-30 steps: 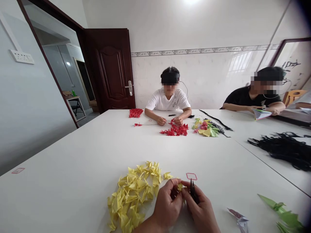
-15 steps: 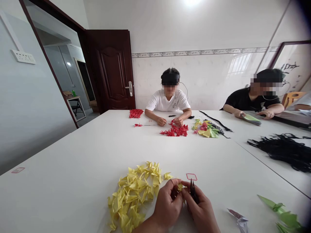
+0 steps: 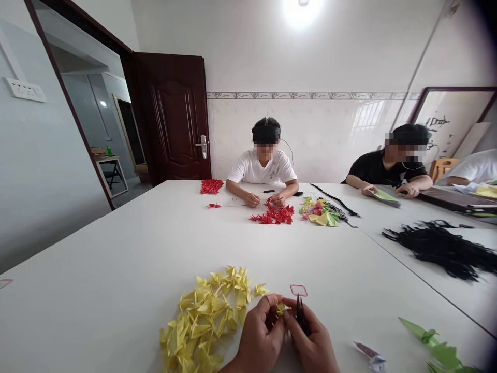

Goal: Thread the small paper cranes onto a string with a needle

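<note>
1. My left grip (image 3: 261,331) is curled almost shut at the near edge of the white worktop (image 3: 116,248). Its fingers pinch a small yellow paper piece (image 3: 280,309), folded like the cranes beside it. The piece sits between my two grips.
2. My right grip (image 3: 312,344) is also nearly closed, around a narrow black pointed tool (image 3: 300,314) whose tips stand upward. The tool is too small and dark to tell exactly what kind it is.
3. Just left of my hands lies a loose heap of yellow origami cranes (image 3: 202,316), touching my left grip's wrist side.
4. A small red-outlined diamond mark (image 3: 298,290) sits on the worktop just above my hands.
5. To my right, near the edge, lie green paper cranes (image 3: 437,349) and a crumpled white and pink paper scrap (image 3: 368,354).
6. Further right is a tangled mass of black strands (image 3: 438,251).
7. Across the worktop, a person in a white T-shirt (image 3: 264,168) works with both hands among red paper cranes (image 3: 274,215). A smaller red heap (image 3: 212,186) and a mixed pile of yellow, green and pink paper (image 3: 320,212) lie on either side.
8. To the far right, a person in a black T-shirt (image 3: 382,168) rests both hands on a green paper bundle (image 3: 385,197).
</note>
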`<state>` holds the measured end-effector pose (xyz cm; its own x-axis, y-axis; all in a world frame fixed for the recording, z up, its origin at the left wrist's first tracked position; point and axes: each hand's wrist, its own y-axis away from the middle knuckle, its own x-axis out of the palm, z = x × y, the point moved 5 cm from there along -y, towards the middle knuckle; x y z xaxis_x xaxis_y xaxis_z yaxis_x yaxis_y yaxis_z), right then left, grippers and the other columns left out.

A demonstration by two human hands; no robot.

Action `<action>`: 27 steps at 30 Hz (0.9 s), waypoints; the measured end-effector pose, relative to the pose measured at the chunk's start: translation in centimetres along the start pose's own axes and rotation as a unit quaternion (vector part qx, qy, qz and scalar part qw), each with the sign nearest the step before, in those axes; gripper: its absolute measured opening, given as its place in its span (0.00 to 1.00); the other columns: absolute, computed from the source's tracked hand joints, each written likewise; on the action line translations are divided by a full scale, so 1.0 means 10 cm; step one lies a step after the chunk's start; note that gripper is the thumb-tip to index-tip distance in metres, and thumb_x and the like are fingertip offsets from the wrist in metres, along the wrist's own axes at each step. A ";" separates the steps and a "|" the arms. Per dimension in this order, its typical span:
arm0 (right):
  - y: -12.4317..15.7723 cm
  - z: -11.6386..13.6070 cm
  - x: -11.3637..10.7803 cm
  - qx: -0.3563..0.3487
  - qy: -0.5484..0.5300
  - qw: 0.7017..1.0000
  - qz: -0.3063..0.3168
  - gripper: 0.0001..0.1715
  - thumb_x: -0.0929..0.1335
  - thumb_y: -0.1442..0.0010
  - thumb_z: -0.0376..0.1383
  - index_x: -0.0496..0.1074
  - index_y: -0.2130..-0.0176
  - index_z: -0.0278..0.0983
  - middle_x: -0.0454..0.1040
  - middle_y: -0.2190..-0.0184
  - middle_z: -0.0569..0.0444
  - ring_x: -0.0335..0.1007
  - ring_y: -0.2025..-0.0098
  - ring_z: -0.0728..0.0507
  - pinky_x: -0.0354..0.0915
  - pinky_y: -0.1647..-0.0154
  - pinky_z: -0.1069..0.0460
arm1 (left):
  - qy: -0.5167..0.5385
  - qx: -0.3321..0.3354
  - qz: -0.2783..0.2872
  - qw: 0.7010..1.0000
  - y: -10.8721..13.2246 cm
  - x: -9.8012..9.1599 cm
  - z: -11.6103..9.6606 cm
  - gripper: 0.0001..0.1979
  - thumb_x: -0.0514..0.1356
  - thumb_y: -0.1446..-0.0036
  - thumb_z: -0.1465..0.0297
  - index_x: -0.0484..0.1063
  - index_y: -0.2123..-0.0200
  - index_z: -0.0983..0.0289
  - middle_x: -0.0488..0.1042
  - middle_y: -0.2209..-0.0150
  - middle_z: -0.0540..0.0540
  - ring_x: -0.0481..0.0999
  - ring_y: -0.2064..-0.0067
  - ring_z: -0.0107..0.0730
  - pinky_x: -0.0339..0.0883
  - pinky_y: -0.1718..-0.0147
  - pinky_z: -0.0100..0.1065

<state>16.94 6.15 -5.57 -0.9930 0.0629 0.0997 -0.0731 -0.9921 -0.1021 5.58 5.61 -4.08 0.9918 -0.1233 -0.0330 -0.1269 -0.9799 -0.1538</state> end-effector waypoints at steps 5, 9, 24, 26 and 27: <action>0.01 0.00 0.01 0.006 0.001 1.000 -0.009 0.25 0.72 0.53 0.50 0.75 0.63 0.34 0.78 0.65 0.45 0.74 0.63 0.38 0.70 0.61 0.48 | -0.011 -0.015 -0.006 1.000 0.00 0.00 0.01 0.14 0.56 0.45 0.70 0.70 0.55 0.66 0.73 0.67 0.55 0.70 0.66 0.29 0.66 0.63 0.29; 0.03 0.02 0.01 -0.001 0.017 1.000 -0.008 0.24 0.71 0.51 0.48 0.75 0.61 0.33 0.78 0.67 0.46 0.74 0.64 0.40 0.69 0.62 0.49 | -0.018 -0.007 0.003 1.000 -0.01 0.00 -0.02 0.14 0.55 0.44 0.70 0.70 0.54 0.66 0.74 0.66 0.55 0.70 0.67 0.29 0.65 0.64 0.29; 0.03 0.09 0.02 -0.005 0.030 1.000 0.000 0.25 0.71 0.51 0.50 0.75 0.61 0.33 0.78 0.67 0.46 0.74 0.65 0.40 0.69 0.62 0.49 | -0.037 -0.014 -0.005 0.999 -0.01 -0.02 -0.04 0.16 0.56 0.44 0.67 0.70 0.53 0.66 0.73 0.68 0.55 0.70 0.67 0.30 0.66 0.64 0.30; 0.03 0.09 0.02 -0.007 0.029 1.000 0.001 0.25 0.71 0.51 0.50 0.75 0.61 0.33 0.78 0.67 0.46 0.74 0.64 0.39 0.69 0.62 0.48 | -0.040 -0.012 -0.002 0.999 0.00 -0.01 -0.04 0.16 0.56 0.44 0.68 0.70 0.53 0.66 0.73 0.68 0.55 0.69 0.67 0.29 0.65 0.65 0.29; 0.03 0.08 0.02 -0.008 0.029 1.000 0.000 0.25 0.71 0.51 0.49 0.75 0.61 0.33 0.78 0.67 0.46 0.74 0.64 0.39 0.69 0.62 0.48 | -0.041 -0.012 0.000 0.999 0.00 -0.01 -0.05 0.15 0.55 0.44 0.68 0.70 0.54 0.66 0.73 0.68 0.54 0.69 0.68 0.29 0.65 0.65 0.29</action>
<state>16.83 5.74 -4.75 -0.9967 0.0689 0.0427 -0.0735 -0.9903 -0.1176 5.47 5.57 -3.61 0.9872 -0.1115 -0.1138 -0.1262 -0.9833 -0.1310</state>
